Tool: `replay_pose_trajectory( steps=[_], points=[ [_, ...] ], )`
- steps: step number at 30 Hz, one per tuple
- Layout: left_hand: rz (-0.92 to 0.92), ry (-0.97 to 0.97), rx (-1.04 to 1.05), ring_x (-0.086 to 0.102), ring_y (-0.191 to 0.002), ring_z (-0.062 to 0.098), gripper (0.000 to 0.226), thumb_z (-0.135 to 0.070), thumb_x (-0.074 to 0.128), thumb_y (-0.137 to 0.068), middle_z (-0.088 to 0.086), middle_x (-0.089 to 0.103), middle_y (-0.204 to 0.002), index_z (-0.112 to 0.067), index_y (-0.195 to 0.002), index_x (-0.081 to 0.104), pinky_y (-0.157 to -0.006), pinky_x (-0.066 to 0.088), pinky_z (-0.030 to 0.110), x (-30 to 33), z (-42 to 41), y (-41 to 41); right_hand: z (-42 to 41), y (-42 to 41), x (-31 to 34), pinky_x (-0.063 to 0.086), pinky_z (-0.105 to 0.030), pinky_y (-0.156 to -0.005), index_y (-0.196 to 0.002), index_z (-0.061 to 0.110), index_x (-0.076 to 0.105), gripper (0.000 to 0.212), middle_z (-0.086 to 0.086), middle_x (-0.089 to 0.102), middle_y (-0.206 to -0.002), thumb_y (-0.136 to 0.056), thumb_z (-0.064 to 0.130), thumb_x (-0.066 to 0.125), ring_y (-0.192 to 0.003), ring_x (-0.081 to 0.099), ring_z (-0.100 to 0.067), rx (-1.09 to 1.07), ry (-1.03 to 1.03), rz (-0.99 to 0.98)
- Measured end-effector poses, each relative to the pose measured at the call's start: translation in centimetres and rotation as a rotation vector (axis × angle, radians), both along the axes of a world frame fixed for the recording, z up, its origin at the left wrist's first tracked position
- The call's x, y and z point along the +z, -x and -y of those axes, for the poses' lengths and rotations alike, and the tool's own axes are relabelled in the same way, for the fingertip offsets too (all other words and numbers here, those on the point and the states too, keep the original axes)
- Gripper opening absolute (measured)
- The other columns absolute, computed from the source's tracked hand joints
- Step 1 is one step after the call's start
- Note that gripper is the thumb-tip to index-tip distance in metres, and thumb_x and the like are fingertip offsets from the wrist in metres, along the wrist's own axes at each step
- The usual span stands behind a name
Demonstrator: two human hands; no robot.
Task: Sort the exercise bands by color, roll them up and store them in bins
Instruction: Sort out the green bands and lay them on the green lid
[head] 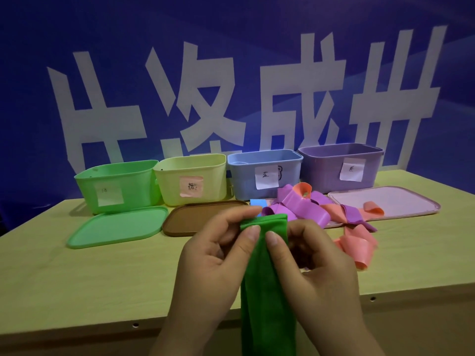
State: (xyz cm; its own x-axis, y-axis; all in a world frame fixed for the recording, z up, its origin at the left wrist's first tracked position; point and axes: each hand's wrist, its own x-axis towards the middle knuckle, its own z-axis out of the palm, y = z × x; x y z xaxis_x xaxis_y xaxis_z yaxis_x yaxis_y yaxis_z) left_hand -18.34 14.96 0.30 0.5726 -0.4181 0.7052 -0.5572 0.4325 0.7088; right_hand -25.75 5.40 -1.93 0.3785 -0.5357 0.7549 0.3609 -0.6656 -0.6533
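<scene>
Left hand (218,253) and right hand (316,263) both pinch the green band's (267,291) top edge above the bench (102,273) — soft, limp, probably stretchy — so roll from that pinched end.

The band (267,291) held up front is bright green. 4 bins stand in a row: a green bin (117,186), a pale yellow bin (191,177), a light blue bin (264,172) and a purple bin (339,165). The lids are green (117,227), brown (191,218) and pink (401,202). The loose bands are purple (299,204), pink (358,249) and blue (257,202). The table (90,273) is pale yellow wood. The wall (231,34) is dark blue with big white signs.
</scene>
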Motion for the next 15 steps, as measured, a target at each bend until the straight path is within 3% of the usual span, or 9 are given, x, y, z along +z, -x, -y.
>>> replay_pose_trajectory(
  steps=[4,6,9,15],
  points=[
    [-0.007,-0.005,-0.01,0.07,-0.085,0.004,0.026,-0.015,0.065,-0.08,-0.011,0.075,-0.089,-0.032,-0.1,0.069,-0.069,0.051,0.011,0.0,-0.1,0.0,0.4,0.3,0.4,0.04,-0.013,-0.061,-0.072,0.02,0.053,0.021,0.009,0.051,-0.073,-0.078,0.039,0.06,-0.07,0.05,-0.005,-0.144,0.136,0.024],
    [0.005,-0.019,0.0,0.07,-0.082,0.006,0.022,-0.02,0.067,-0.077,-0.009,0.074,-0.087,-0.035,-0.093,0.07,-0.068,0.053,0.015,0.0,-0.2,-0.2,0.5,0.4,0.6,0.045,-0.018,-0.065,-0.071,0.023,0.054,0.02,0.006,0.054,-0.076,-0.075,0.035,0.069,-0.075,0.054,-0.008,-0.008,-0.01,0.032],
    [-0.004,-0.007,-0.023,0.07,-0.082,0.009,0.016,-0.03,0.069,-0.075,-0.006,0.073,-0.088,-0.037,-0.09,0.071,-0.066,0.054,0.022,-0.1,-0.2,-0.6,0.6,0.5,0.8,0.052,-0.037,-0.07,-0.071,0.026,0.055,0.025,0.0,0.061,-0.079,-0.069,0.022,0.08,-0.079,0.062,-0.019,0.248,-0.244,0.053],
    [-0.015,0.018,-0.013,0.069,-0.084,0.008,0.017,-0.032,0.068,-0.072,-0.009,0.073,-0.089,-0.038,-0.087,0.074,-0.068,0.053,0.022,-0.2,-0.1,-1.0,0.5,0.4,1.1,0.052,-0.037,-0.068,-0.075,0.03,0.054,0.025,-0.003,0.06,-0.081,-0.068,0.015,0.073,-0.076,0.061,-0.024,0.281,-0.221,0.102]
  ],
)
